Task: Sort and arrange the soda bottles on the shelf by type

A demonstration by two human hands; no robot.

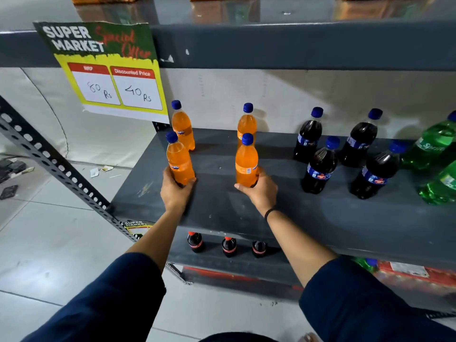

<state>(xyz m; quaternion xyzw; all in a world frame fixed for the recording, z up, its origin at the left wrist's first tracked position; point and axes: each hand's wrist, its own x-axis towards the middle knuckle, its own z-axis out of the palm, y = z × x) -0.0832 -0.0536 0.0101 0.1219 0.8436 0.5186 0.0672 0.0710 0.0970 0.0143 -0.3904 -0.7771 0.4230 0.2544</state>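
Gripping an orange soda bottle in each of my hands, I have both standing upright on the grey shelf [222, 208] in the middle of the frame. My left hand [175, 191] wraps the base of the left front orange bottle [179, 164], and my right hand [259, 190] wraps the base of the right front orange bottle [246, 166]. Directly behind each stands another orange bottle, the left rear one [183, 130] and the right rear one [246, 123], near the back wall. To the right of these, four dark cola bottles [319, 169] with blue caps stand in two staggered pairs. At the right edge of the frame are green soda bottles [434, 149]. A price sign [111, 70] hangs in the upper left. Three red-capped cola bottles [228, 246] sit on the shelf below.
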